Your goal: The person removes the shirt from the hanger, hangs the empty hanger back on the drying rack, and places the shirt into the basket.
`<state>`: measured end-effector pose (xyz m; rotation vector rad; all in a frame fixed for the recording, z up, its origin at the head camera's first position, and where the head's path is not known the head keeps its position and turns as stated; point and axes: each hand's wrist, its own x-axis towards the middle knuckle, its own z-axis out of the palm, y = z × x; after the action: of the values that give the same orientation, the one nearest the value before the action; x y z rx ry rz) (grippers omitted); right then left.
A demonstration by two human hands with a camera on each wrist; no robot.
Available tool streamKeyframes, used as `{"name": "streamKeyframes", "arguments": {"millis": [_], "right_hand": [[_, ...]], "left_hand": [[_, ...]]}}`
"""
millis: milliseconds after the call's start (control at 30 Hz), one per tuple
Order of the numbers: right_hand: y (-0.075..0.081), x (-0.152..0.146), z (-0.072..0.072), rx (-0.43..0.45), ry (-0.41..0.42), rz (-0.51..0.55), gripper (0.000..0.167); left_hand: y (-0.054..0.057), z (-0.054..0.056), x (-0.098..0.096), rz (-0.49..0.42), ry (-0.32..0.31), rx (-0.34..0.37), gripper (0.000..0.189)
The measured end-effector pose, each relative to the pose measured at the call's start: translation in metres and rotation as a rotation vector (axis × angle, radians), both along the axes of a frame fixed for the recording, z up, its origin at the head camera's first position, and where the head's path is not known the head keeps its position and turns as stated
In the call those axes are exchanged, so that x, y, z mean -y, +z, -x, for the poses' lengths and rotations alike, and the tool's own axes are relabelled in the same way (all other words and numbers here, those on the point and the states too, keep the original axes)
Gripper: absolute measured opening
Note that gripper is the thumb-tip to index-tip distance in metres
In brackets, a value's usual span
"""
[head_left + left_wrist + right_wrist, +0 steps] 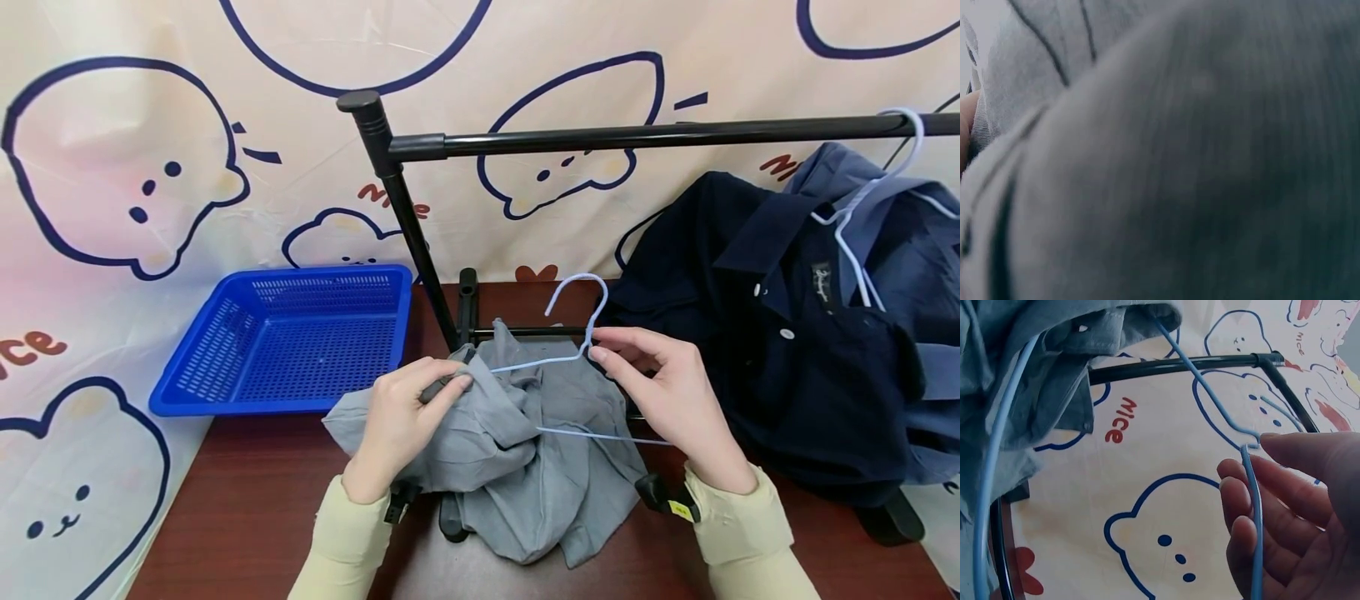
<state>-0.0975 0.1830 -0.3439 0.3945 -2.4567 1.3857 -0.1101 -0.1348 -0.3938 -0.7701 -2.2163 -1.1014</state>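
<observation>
A light blue wire hanger (540, 363) is partly inside a crumpled grey shirt (577, 467), its hook pointing up. My right hand (671, 396) pinches the hanger at the neck below the hook, between thumb and fingers. My left hand (405, 408) pinches the shirt's upper edge around the hanger's left arm, whose end is hidden by cloth. In the right wrist view, the right hand's thumb (1300, 453) presses the hanger's bend, and one side of the wire runs up into the cloth. Grey fabric (1179, 156) fills nearly all of the left wrist view.
A black rack (570, 140) stands on the dark red table (262, 508), its bar crossing behind my hands. A dark navy shirt (697, 333) and a blue one hang at right; a white-blue hanger (917, 142) hooks over the bar. A blue plastic basket (318, 358) sits left.
</observation>
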Motion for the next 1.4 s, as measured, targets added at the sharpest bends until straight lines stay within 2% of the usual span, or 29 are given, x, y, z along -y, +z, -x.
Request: {"name": "streamKeyframes", "arguments": {"millis": [267,500,667,867,1067,1400], "right_hand": [[0.003,0.009,-0.005,-0.028,0.056,0.119,0.022],[0.005,0.006,-0.009,-0.042,0.091,0.129,0.025],[0.005,0.004,-0.009,-0.082,0.068,0.119,0.026],[0.007,-0.003,-0.009,-0.126,0.022,0.111,0.029],[0.011,-0.01,-0.01,-0.139,-0.02,0.108,0.03],[0.015,-0.019,-0.011,-0.143,-0.036,0.102,0.029]], "left_hand": [[-0.002,-0.001,-0.007,-0.018,-0.022,0.031,0.007],[-0.003,-0.001,-0.009,-0.031,-0.032,0.059,0.008],[-0.004,0.0,-0.008,-0.039,-0.042,0.043,0.009],[-0.005,0.003,-0.003,-0.079,0.014,-0.004,0.014],[-0.007,0.004,0.0,-0.105,0.053,0.007,0.014],[-0.008,0.005,0.002,-0.112,0.091,0.03,0.008]]}}
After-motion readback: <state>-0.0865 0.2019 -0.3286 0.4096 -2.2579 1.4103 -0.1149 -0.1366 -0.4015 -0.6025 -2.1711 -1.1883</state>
